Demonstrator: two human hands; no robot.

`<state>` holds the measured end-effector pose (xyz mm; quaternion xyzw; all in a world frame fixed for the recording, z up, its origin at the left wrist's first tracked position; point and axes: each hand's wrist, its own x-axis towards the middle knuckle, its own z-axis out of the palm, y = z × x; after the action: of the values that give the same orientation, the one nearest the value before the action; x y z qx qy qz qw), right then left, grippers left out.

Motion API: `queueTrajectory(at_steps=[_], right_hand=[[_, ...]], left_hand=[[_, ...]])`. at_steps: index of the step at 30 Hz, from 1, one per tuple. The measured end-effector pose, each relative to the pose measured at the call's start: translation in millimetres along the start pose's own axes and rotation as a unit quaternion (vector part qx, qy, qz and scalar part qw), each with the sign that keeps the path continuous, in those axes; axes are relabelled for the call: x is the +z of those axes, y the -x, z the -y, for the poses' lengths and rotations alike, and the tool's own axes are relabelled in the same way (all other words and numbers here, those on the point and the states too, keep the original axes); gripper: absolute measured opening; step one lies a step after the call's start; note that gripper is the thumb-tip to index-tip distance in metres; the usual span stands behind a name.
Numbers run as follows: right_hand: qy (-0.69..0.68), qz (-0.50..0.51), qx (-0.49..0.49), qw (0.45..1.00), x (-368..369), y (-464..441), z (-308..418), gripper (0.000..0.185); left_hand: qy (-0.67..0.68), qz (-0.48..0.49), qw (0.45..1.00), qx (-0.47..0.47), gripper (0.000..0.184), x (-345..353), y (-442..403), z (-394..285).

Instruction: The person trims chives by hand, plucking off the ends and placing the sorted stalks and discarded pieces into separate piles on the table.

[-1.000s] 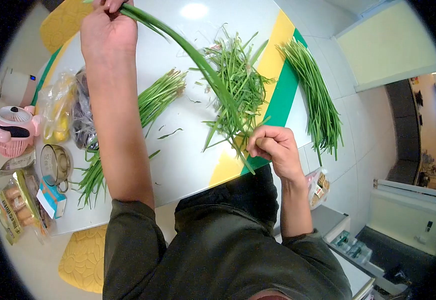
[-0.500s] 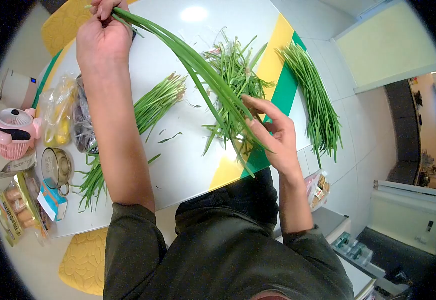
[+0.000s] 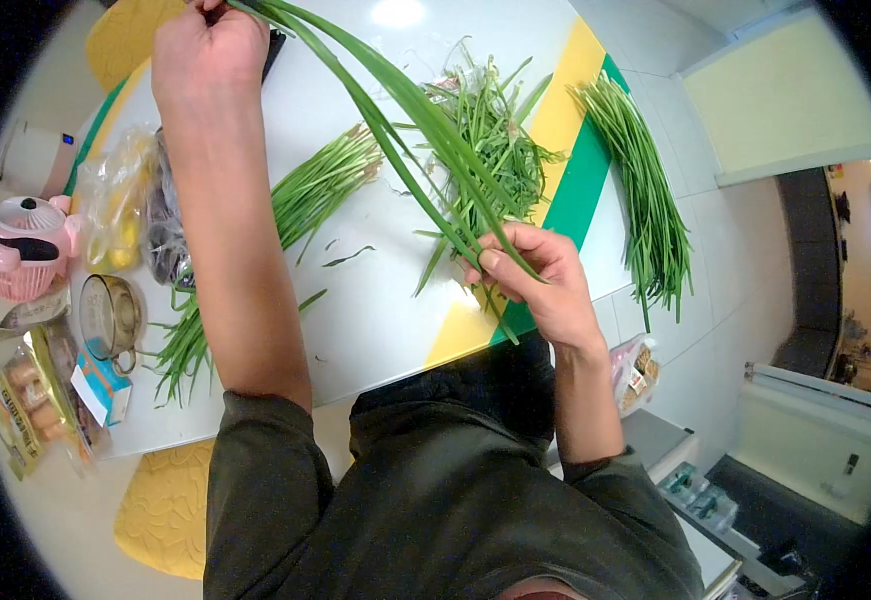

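Leaves point(image 3: 396, 75): a few long green ones, stretched in an arc between the two hands above the tabletop point(image 3: 376, 310).
Left hand point(image 3: 211, 50): fingers curled round the gathered ends, partly cut off by the top edge; a slack grip there could let single strands slide out.
Right hand point(image 3: 551, 285): thumb and fingers pinching strands near their tips; these look thin, so a hard tug could snap them.
Loose heap point(image 3: 496, 150): tangled, beneath the arc; a low sweep could snag it and drag scraps along.
Right bundle point(image 3: 646, 190): beside the green stripe, its lower tips seemingly past the edge; a knock from the right arm could tip it off.
Left bundle point(image 3: 326, 185): passes behind the left forearm point(image 3: 226, 230) in this view; lowering that arm might crush or scatter it.
Glass mug point(image 3: 113, 318): near the same forearm; a sideways elbow could hit it.
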<state>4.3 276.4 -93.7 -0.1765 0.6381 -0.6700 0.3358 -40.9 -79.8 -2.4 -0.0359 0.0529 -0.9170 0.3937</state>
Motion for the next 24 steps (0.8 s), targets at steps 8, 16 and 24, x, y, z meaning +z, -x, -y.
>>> queueTrajectory(at_steps=[8,16,24], right_hand=[[-0.016,0.002,-0.005,1.0,-6.6,1.1,-10.3,0.008],[-0.109,0.017,0.043,0.993,0.4,3.4,-2.6,0.022],[-0.03,-0.008,0.024,0.999,-4.3,6.7,-9.5,0.013]], left_hand=[[-0.017,0.026,0.999,-0.016,0.013,-5.0,-5.5,-2.7],[-0.003,0.01,1.0,0.012,0.014,-2.1,-6.3,-8.4],[0.002,0.041,0.999,-0.006,0.016,-1.2,-6.4,-11.8]])
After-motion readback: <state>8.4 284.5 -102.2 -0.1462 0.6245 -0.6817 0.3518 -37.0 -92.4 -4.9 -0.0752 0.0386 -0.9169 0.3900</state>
